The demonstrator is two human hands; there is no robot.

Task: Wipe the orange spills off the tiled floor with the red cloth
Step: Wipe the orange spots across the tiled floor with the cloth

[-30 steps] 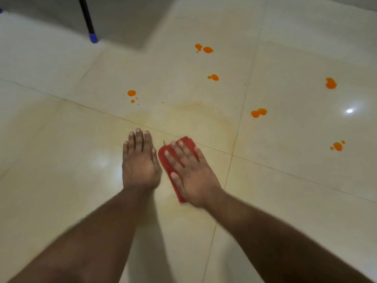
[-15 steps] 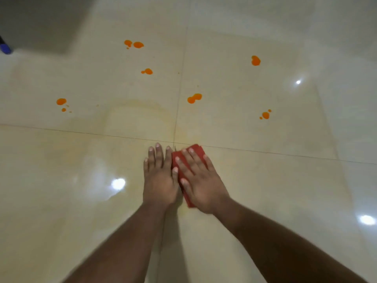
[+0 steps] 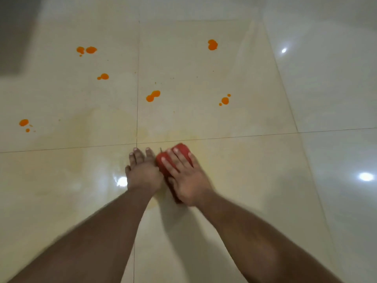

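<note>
While the left hand (image 3: 142, 174) rests flat, the cloth (image 3: 173, 160) is pressed under the right hand's (image 3: 187, 180) straight fingers (image 3: 175, 158); firm strokes toward the spills (image 3: 153, 96) are advised.

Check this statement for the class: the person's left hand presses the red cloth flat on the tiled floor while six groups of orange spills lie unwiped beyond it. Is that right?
Not quite: the head view shows the right hand pressing the red cloth, while the left hand rests bare on the tiled floor beside it. The six groups of orange spills beyond are indeed unwiped.
</note>
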